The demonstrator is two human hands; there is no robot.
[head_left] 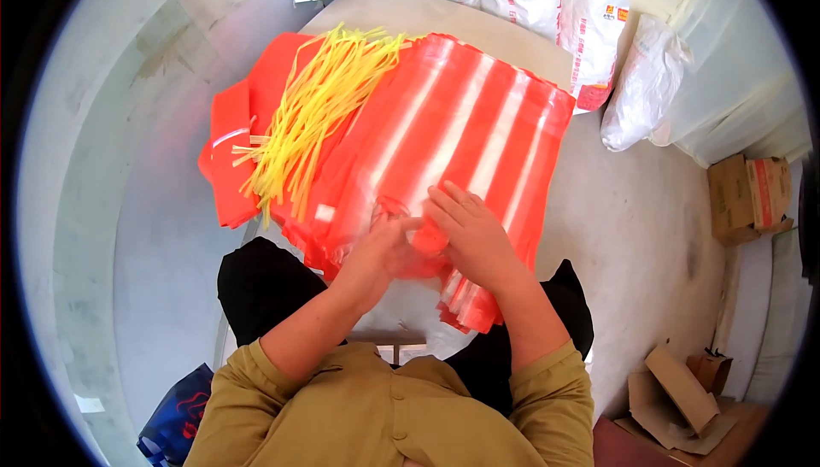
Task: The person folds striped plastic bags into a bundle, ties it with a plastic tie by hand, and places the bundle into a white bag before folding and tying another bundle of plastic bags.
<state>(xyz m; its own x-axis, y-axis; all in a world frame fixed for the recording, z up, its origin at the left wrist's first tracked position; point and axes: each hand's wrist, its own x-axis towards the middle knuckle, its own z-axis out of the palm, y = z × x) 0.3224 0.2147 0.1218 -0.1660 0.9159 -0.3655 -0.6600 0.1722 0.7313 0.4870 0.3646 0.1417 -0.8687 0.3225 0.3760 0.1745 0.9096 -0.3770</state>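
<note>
A layered stack of red-and-white striped plastic sheets (453,125) lies before me, its near right end gathered into folds. My left hand (380,249) is at the near edge of the stack, blurred by motion, its fingers curled on a bunched bit of red plastic (430,240). Beside it, my right hand (468,232) lies over the sheets with its fingers stretched out. Its thumb side is close to the bunched plastic. A bundle of yellow strips (320,112) rests across the left side of the stack.
Folded red plastic (231,159) lies left of the yellow strips. White printed sacks (589,35) stand at the back, with another white bag (645,82) to their right. Cardboard boxes (747,198) sit at the right, flattened cardboard (675,399) below. A blue bag (175,416) is lower left.
</note>
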